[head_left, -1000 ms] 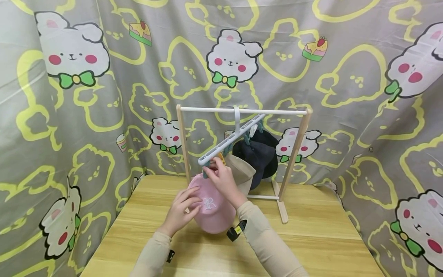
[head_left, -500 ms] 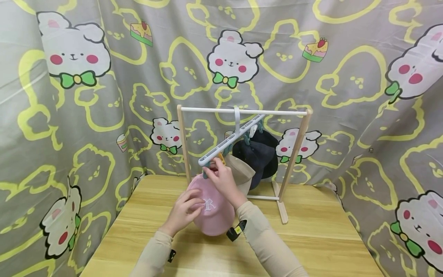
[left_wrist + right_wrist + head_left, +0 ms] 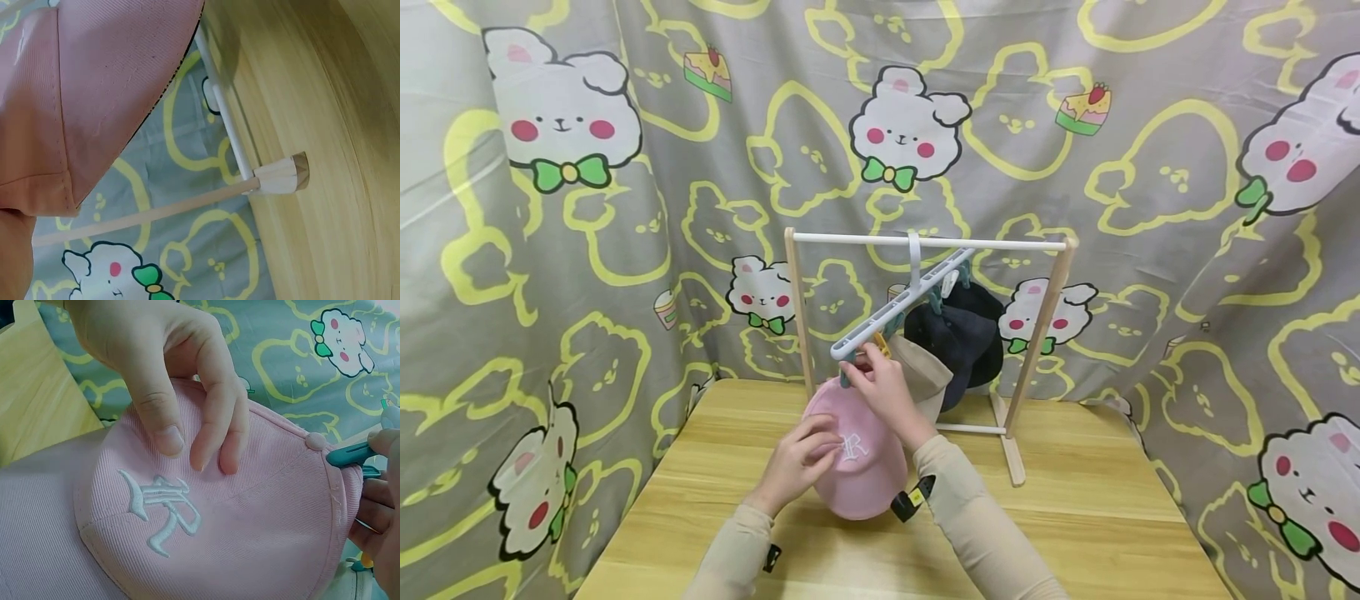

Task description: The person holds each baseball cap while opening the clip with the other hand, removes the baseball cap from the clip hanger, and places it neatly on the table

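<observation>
- Pink ribbed-fabric cap [image 3: 861, 487]: located at the near end of the pale grey plastic hanger [image 3: 886, 317], above the light wood-grain table [image 3: 1075, 517]; brim points down, white embroidered letter [image 3: 853, 447] faces outward.
- Right hand [image 3: 883, 387]: pinches the teal plastic clip [image 3: 353, 454] between thumb and fingers. The clip sits at the cap's folded edge, beside the round pink fabric-covered button [image 3: 315, 441].
- Left hand [image 3: 797, 462]: thumb and fingers rest slightly apart on the front of the cap, beside the letter; fingers relaxed.
- Hanger: hooked over the white top bar of the wooden-post rack [image 3: 1047, 333], set obliquely to it.
- Beige cap [image 3: 917, 375]: hangs behind the pink one.
- Dark navy cap [image 3: 962, 337]: hangs farther back along the hanger.
</observation>
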